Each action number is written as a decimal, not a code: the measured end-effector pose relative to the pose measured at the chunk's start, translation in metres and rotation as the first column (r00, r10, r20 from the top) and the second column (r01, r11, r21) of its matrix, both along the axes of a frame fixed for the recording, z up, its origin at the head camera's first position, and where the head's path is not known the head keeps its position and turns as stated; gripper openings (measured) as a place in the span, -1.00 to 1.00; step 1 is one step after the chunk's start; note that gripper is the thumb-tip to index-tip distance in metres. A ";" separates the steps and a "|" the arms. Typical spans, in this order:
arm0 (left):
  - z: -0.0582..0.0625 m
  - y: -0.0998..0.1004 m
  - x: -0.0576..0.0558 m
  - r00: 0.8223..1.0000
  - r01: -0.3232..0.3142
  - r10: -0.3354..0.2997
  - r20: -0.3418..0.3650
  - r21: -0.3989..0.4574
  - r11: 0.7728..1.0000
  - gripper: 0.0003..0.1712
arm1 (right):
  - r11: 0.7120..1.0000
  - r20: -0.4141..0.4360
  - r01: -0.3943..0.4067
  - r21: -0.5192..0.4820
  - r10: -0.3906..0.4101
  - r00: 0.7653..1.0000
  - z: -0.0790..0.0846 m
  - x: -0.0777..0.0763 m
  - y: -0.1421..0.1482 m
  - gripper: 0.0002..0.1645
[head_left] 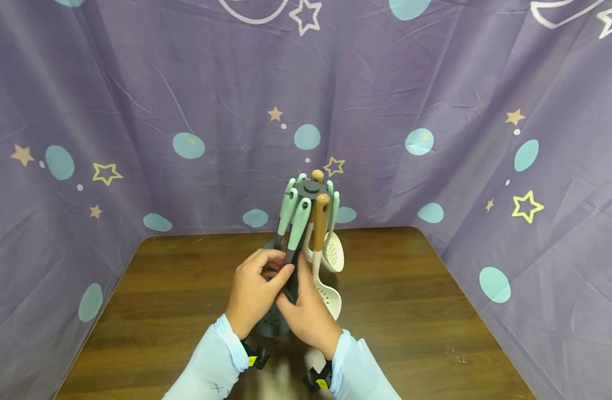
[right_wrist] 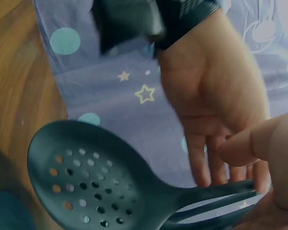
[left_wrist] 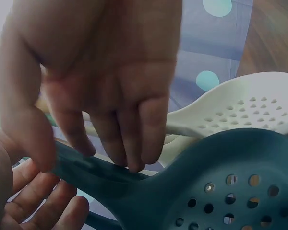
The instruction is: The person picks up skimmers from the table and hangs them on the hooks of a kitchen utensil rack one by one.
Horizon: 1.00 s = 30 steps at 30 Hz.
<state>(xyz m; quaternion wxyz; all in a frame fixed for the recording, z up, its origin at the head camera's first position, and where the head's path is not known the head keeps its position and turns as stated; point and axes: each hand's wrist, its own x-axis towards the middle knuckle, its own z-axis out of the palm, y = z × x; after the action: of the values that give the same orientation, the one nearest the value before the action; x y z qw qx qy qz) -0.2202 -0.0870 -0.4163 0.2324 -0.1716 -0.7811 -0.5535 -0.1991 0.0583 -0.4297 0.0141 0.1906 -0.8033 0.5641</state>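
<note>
In the middle of the table a dark rotating utensil stand [head_left: 312, 189] holds several hanging kitchen tools. My left hand [head_left: 253, 289] pinches the dark neck of a skimmer with a mint handle [head_left: 299, 222]; its perforated bowl [right_wrist: 86, 177] hangs low on the near side. Against the same neck, from the right, rests my right hand [head_left: 311, 316], fingers mostly straight. Its thumb lies just below the left thumb. Beside that hand hang a white slotted ladle with a wooden handle [head_left: 322, 222] and a white strainer ladle [head_left: 334, 254]. The fingers partly hide the stand's post.
The brown wooden table [head_left: 411, 311] spreads on both sides of the stand. A purple patterned curtain [head_left: 225, 94] closes off the back and sides. More mint-handled tools [head_left: 287, 208] hang close together on the stand's left. Black wrist mounts [head_left: 318, 379] sit on both wrists.
</note>
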 end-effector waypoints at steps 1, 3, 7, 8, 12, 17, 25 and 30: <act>0.000 0.000 0.001 1.000 0.001 -0.001 0.001 0.001 1.000 -0.79 | 1.000 -0.007 0.004 0.016 -0.004 1.000 0.002 0.003 0.001 0.15; 0.000 0.001 0.002 1.000 0.003 -0.003 0.006 0.005 1.000 -0.79 | 0.999 -0.014 0.011 0.043 -0.010 1.000 0.004 0.010 0.002 0.15; 0.001 0.001 0.004 1.000 -0.001 0.001 0.012 0.006 1.000 -0.79 | 0.993 0.000 0.030 0.116 -0.031 1.000 0.007 0.020 0.008 0.13; 0.002 0.001 0.004 1.000 -0.003 0.002 0.011 0.007 1.000 -0.78 | 0.990 0.003 0.029 0.136 -0.030 1.000 0.008 0.022 0.009 0.12; 0.001 -0.002 0.007 1.000 -0.017 0.017 0.002 0.021 1.000 -0.77 | 0.980 -0.003 0.006 0.198 -0.006 1.000 0.009 0.031 0.017 0.03; 0.001 -0.015 0.013 0.993 -0.073 0.074 -0.087 0.015 0.997 -0.78 | 0.986 -0.106 -0.007 0.169 0.025 0.994 0.009 0.038 0.037 -0.48; -0.004 -0.064 -0.005 0.962 -0.255 0.237 -0.138 -0.132 0.958 -0.78 | 0.906 -0.332 0.401 0.138 -0.339 0.880 0.000 -0.019 0.110 -0.84; -0.019 -0.094 -0.022 0.947 -0.318 0.313 -0.073 -0.364 0.875 -0.57 | 0.775 -0.340 0.518 0.362 -0.408 0.847 -0.030 -0.060 0.157 -0.75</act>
<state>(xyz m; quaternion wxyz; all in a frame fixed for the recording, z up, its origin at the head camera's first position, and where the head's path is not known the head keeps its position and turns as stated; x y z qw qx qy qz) -0.2418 -0.1808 -0.4356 0.2872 -0.0860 -0.8876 -0.3496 -0.2588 0.2156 -0.4598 0.2079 0.0509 -0.9234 0.3187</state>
